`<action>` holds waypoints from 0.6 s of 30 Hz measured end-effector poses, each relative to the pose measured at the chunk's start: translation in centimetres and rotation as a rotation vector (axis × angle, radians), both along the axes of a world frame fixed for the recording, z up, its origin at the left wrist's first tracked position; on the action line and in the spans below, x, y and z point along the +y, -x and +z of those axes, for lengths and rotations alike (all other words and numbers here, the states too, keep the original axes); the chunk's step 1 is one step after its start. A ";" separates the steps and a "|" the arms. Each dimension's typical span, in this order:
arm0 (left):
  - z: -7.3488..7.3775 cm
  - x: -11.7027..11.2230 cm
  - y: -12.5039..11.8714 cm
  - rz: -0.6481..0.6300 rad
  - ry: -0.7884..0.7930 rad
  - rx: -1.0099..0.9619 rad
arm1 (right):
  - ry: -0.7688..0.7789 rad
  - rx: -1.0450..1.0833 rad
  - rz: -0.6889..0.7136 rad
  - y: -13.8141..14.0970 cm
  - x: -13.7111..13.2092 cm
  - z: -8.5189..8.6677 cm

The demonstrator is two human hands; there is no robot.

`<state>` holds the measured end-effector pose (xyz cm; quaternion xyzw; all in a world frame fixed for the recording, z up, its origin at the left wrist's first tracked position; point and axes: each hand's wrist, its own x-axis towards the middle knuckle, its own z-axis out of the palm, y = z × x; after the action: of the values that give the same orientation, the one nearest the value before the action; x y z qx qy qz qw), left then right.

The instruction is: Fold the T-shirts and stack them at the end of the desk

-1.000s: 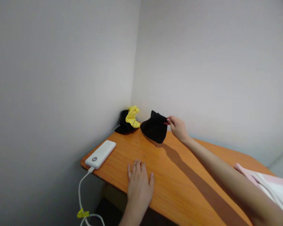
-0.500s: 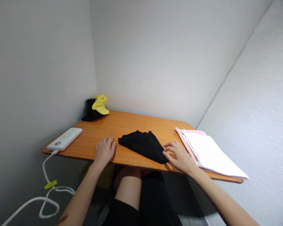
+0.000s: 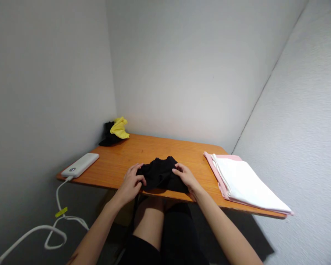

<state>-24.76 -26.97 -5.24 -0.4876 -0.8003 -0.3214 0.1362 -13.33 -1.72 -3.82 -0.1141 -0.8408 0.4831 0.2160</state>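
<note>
A black cloth (image 3: 160, 174), bunched up and wrinkled in its middle, lies near the front edge of the wooden table. It looks like a folded garment, though its exact kind does not show. My left hand (image 3: 132, 181) grips its left end, thumb and fingers closed on the fabric. At the right end, my right hand (image 3: 185, 177) pinches the cloth, with its fingertips on top and partly lost against the black fabric.
On the right of the table (image 3: 146, 149) lie folded white cloth (image 3: 244, 178) and pink cloth (image 3: 220, 186). A white power bank (image 3: 81, 165) with a white cable (image 3: 57, 195) sits at the left edge. Black cloth (image 3: 108, 137) and yellow cloth (image 3: 120, 129) are heaped in the far left corner.
Both hands have moved inward onto the black cloth and taken hold of its ends. The cloth, flat before, is now bunched and narrower. The view has shifted slightly.
</note>
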 end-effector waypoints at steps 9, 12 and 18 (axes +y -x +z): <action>1.8 3.7 2.2 0.062 -0.025 -0.144 | -0.409 0.233 -0.342 -2.4 -1.4 3.1; 1.5 4.8 1.1 0.050 -0.009 -0.170 | -0.514 0.099 -0.260 -3.5 -4.5 3.1; 1.5 4.8 -4.4 -0.216 -0.150 -0.451 | -0.226 -0.122 -0.129 -3.8 -7.0 0.7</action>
<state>-20.35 -22.17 -3.70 -0.4746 -0.7277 -0.4932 -0.0450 -9.49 -8.74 -3.11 -0.1722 -0.8922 0.3627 0.2066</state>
